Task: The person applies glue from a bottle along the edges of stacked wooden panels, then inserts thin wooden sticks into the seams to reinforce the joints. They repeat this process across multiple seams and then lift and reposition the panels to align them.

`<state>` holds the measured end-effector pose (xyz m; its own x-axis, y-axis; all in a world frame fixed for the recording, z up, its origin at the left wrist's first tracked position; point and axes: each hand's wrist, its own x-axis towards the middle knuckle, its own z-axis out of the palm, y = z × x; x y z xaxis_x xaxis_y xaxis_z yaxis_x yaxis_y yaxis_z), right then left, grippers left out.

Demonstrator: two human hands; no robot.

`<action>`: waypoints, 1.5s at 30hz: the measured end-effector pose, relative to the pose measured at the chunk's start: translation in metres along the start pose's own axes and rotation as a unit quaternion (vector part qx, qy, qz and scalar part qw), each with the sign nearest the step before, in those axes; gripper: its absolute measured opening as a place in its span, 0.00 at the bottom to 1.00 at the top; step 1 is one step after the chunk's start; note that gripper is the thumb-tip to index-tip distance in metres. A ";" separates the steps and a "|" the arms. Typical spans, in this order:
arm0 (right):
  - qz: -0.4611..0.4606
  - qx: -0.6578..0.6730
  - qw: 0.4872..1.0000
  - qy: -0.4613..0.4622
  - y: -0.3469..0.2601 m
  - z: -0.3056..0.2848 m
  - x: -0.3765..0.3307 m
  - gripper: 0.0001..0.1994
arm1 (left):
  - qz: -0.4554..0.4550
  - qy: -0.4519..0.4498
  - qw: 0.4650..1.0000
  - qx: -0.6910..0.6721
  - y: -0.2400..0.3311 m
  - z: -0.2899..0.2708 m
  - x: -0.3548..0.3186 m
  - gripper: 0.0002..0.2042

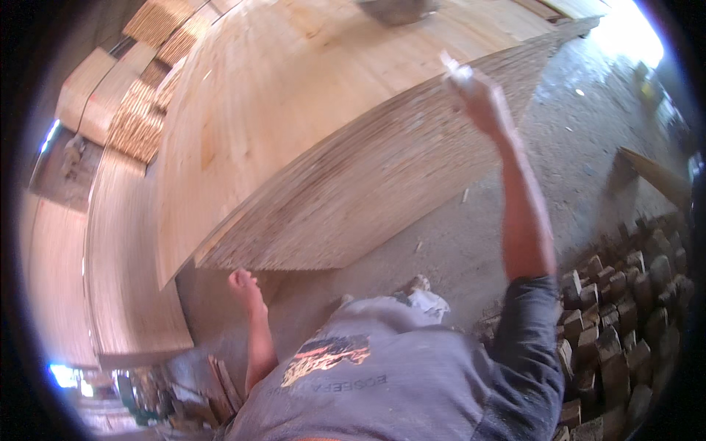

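A large pale plywood sheet (294,95) lies on top of a tall stack of sheets (368,176) in front of me. My right hand (479,103) is raised at the stack's right edge, its fingers closed around a small whitish thing, blurred by motion and too unclear to name. Low and to the left, my left hand (245,288) hangs just off the near corner of the stack. Its fingers are curled in, and nothing shows in them. A grey-brown rounded thing (397,10) sits on the sheet at the top edge of the view, partly cut off.
More stacks of wood sheets (129,257) stand along the left. Rows of small wooden blocks (625,323) crowd the floor at the lower right. A board (654,176) leans at the far right above the dusty concrete floor (566,162), with bright light beyond.
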<state>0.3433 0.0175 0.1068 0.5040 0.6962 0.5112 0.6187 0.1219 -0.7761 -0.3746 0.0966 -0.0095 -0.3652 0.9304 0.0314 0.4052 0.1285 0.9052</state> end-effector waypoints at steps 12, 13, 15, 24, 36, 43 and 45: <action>0.105 0.079 0.983 0.128 0.010 0.098 -0.119 0.19 | 0.201 0.058 0.974 0.081 0.059 0.084 -0.002 0.20; 0.003 0.050 0.979 0.200 0.003 0.096 -0.103 0.19 | 0.220 0.097 0.959 0.150 0.061 0.083 -0.001 0.18; -0.012 -0.002 0.973 0.232 -0.007 0.088 -0.068 0.29 | 0.193 0.091 0.958 0.191 0.065 0.080 0.000 0.17; 0.118 -0.081 0.976 0.163 -0.002 0.134 -0.119 0.31 | 0.232 0.088 0.942 0.226 0.068 0.072 0.002 0.13; 0.050 0.090 0.940 0.325 -0.009 0.132 -0.137 0.14 | 0.309 0.051 0.918 0.243 0.084 0.053 0.006 0.12; -0.038 0.069 0.926 0.370 -0.057 0.083 -0.069 0.12 | 0.441 0.209 0.839 0.243 0.089 -0.030 0.074 0.08; -0.072 0.046 0.927 0.366 -0.066 0.077 -0.050 0.17 | 0.367 0.311 0.813 0.329 0.104 -0.091 0.130 0.12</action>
<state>0.2312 0.0295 0.1041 0.7153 0.0061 0.6988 0.6736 0.2602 -0.6918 -0.4566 0.2000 0.1269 -0.0931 0.5121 0.8538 0.9910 -0.0355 0.1294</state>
